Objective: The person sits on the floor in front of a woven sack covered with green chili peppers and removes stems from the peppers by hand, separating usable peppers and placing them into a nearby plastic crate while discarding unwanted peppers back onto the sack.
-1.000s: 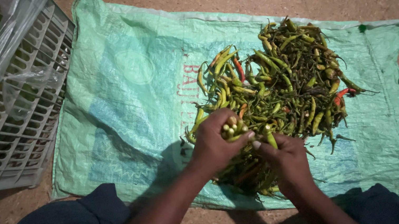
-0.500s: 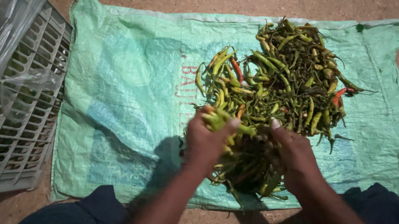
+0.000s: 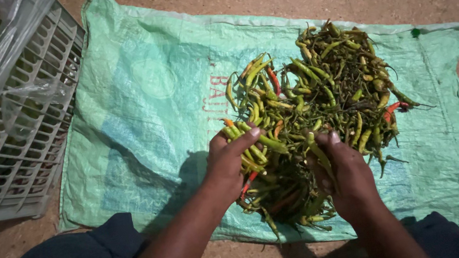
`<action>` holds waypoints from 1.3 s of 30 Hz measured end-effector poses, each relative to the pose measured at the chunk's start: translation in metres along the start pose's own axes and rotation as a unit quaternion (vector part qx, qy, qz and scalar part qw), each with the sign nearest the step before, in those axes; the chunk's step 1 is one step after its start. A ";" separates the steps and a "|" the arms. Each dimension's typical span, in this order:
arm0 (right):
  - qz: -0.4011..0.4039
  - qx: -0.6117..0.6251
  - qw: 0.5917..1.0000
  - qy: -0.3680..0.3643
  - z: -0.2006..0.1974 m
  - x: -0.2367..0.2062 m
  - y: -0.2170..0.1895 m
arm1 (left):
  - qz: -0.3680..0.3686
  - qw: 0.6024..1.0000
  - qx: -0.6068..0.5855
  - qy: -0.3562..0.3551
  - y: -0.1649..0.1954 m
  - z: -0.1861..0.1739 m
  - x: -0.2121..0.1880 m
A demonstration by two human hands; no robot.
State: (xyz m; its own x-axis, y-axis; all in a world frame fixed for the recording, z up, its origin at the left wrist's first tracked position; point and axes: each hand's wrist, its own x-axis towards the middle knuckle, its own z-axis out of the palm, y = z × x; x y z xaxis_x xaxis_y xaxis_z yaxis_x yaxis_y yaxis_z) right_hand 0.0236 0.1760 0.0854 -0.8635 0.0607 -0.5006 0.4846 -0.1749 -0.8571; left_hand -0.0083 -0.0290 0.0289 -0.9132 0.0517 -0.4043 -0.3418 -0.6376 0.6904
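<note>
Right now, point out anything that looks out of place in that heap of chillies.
A few red chillies stand out in the mostly green pile: one near its top left, another at its right edge. The woven sack lies wrinkled. Both hands, left and right, hold bunches; nothing spilled onto the ground.
</note>
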 end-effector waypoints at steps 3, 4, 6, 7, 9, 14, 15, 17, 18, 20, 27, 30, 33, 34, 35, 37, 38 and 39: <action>0.013 -0.002 1.000 -0.019 -0.005 0.002 0.001 | -0.014 1.000 -0.005 0.001 -0.001 0.000 0.000; 0.023 -0.005 0.999 -0.023 -0.007 0.002 0.001 | -0.015 1.000 -0.001 0.001 -0.001 0.000 0.000; 0.015 0.016 0.997 -0.077 -0.009 0.004 0.000 | -0.016 1.000 -0.003 -0.001 -0.002 -0.001 0.001; 0.010 0.027 0.994 -0.104 -0.010 0.004 0.000 | -0.017 1.000 -0.009 -0.003 -0.003 -0.001 0.001; 0.018 -0.090 0.995 -0.029 -0.009 0.005 0.000 | -0.011 1.000 -0.008 -0.004 -0.004 -0.002 0.003; -0.048 -0.120 0.991 -0.020 -0.013 0.011 0.001 | 0.008 1.000 0.020 0.004 -0.005 -0.002 0.005; -0.067 -0.107 0.991 -0.034 -0.016 0.013 0.000 | 0.004 1.000 0.012 0.004 -0.005 -0.002 0.004; -0.079 -0.032 0.995 -0.059 -0.021 0.017 -0.003 | -0.005 1.000 -0.004 0.002 -0.004 -0.002 0.004; -0.071 0.029 0.995 -0.070 -0.024 0.019 -0.006 | -0.006 1.000 0.001 0.007 -0.004 -0.002 0.003; -0.045 0.129 0.987 -0.081 -0.029 0.020 -0.010 | -0.010 1.000 0.011 0.018 -0.002 -0.001 0.002; -0.012 0.423 0.867 -0.261 -0.049 0.015 -0.023 | 0.007 1.000 0.014 0.008 0.002 0.001 0.000; -0.019 0.495 0.817 -0.295 -0.053 0.015 -0.022 | 0.011 1.000 0.017 0.010 0.003 0.002 -0.001; -0.043 0.373 0.905 -0.202 -0.057 0.016 -0.020 | 0.002 1.000 0.015 0.011 0.004 0.002 -0.001; -0.054 0.307 0.936 -0.164 -0.058 0.017 -0.018 | 0.001 1.000 0.017 0.011 0.004 0.003 -0.002; -0.049 0.310 0.938 -0.146 -0.060 0.018 -0.017 | 0.000 1.000 0.020 0.011 0.005 0.003 -0.002; -0.038 0.316 0.942 -0.110 -0.063 0.020 -0.014 | 0.004 1.000 0.019 0.007 0.005 0.003 -0.002; -0.050 0.289 0.951 -0.099 -0.064 0.023 -0.014 | 0.006 1.000 0.018 0.005 0.005 0.003 -0.002; -0.062 0.262 0.959 -0.088 -0.064 0.026 -0.012 | 0.002 1.000 0.014 0.006 0.004 0.004 -0.002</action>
State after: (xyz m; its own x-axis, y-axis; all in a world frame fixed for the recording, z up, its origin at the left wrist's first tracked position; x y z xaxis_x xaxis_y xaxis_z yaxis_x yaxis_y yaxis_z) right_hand 0.0040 0.2431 0.0753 -0.9426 -0.0453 -0.3308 0.2793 -0.6497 -0.7070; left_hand -0.0086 -0.0291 0.0350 -0.9118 0.0405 -0.4086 -0.3446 -0.6164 0.7080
